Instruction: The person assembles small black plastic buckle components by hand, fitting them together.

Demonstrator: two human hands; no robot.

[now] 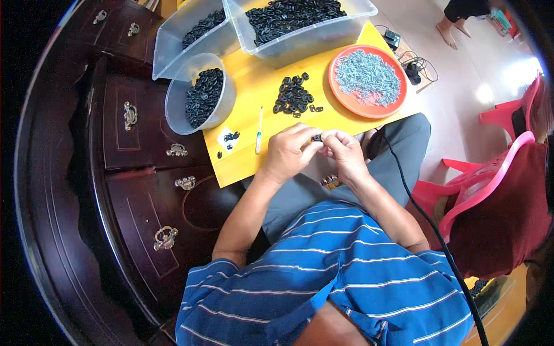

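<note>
Over the front edge of the yellow table (254, 164), my left hand (287, 153) pinches a small black oval part (317, 138) between thumb and forefinger. My right hand (345, 154) meets it from the other side, its thumb and fingertips pressed together at the part. Whether anything else small sits in the right fingertips is hidden. Just beyond my hands lies a loose pile of similar black parts (293, 95). To the right of that pile, an orange-red round plate (332, 86) holds many small grey-blue screw-like pieces (369, 78).
A thin white screwdriver-like tool (259, 134) lies left of my hands, beside a few black parts on white paper (224, 137). A round tub (173, 109) and two clear bins (164, 52) (340, 27) hold more black parts. Dark drawers (138, 219) stand left; pink chairs (490, 184) right.
</note>
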